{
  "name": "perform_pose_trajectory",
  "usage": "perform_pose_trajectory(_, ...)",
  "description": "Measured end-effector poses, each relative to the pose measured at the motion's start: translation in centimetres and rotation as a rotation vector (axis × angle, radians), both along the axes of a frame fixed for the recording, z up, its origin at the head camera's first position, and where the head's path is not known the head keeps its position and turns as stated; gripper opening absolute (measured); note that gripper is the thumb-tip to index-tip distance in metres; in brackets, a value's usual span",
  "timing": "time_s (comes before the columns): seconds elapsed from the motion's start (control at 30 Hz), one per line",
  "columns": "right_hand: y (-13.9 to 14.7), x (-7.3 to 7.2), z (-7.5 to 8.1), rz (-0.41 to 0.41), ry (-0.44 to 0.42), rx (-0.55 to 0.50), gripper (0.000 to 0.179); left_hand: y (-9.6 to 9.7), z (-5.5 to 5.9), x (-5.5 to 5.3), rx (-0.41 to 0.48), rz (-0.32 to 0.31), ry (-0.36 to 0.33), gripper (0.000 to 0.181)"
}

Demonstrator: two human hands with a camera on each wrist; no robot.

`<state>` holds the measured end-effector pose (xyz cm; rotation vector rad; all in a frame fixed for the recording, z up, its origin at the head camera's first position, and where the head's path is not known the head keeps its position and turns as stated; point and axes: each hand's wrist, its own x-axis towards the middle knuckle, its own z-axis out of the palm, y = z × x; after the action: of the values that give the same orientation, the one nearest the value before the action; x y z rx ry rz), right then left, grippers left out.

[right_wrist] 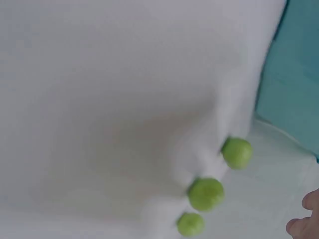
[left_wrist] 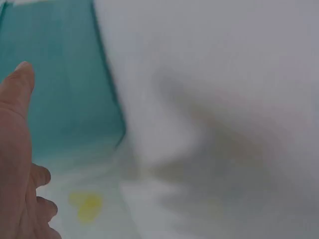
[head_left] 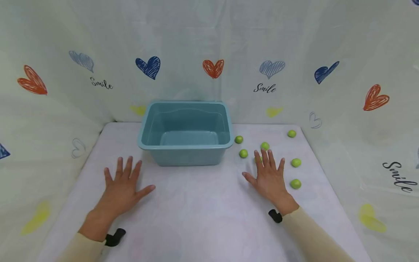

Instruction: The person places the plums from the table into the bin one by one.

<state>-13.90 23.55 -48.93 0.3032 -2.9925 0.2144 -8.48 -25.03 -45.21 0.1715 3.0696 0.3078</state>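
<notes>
A blue-green plastic basin [head_left: 188,157] stands at the back middle of the white-covered table, with nothing visible inside. To its right lie several small round green fruits that look like limes, among them one close to the basin [head_left: 239,139] and one near the right edge [head_left: 296,183]. My left hand [head_left: 120,191] is held over the table left of the basin, fingers spread, holding nothing. Also spread and holding nothing, my right hand [head_left: 270,180] hovers among the fruits; its fingers partly hide one [head_left: 258,159]. The right wrist view shows a fruit [right_wrist: 206,194] beside the basin [right_wrist: 294,74].
A pale cloth [head_left: 183,43] printed with hearts and "Smile" hangs behind and along both sides. The white table surface [head_left: 196,211] extends in front of the basin between both arms. A small black band piece [head_left: 115,237] sits at each wrist.
</notes>
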Motion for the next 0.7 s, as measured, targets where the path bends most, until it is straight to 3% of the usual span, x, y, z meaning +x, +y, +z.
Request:
perform_pose_trajectory(0.13,0.1,-1.5,3.1,0.025,0.038,-0.013,0.098,-3.0,4.1,-1.3,-0.019,0.026,0.099,0.103)
perform_pose_trajectory(0.23,-0.9,-3.1,5.9,0.046,0.051,-0.043,0.098,-3.5,6.8,-3.5,-0.01,0.028,0.149,0.099)
perform_pose_trajectory(0.3,-2.3,-4.3,7.6,0.057,0.041,-0.061,0.097,-3.2,7.9,-5.2,-0.011,0.035,0.137,0.098)
perform_pose_trajectory(0.4,-5.0,-5.9,9.3,0.072,0.033,-0.04,0.095,-2.2,8.4,-7.5,-0.022,0.048,0.087,0.096)
perform_pose_trajectory(0.53,-7.8,-7.3,10.1,0.096,0.02,0.033,0.089,-0.5,8.1,-9.8,-0.05,0.036,0.045,0.087)
perform_pose_trajectory(0.7,-9.4,-8.4,10.2,0.078,-0.041,0.06,0.084,0.5,8.6,-11.3,-0.08,0.028,-0.002,0.082)
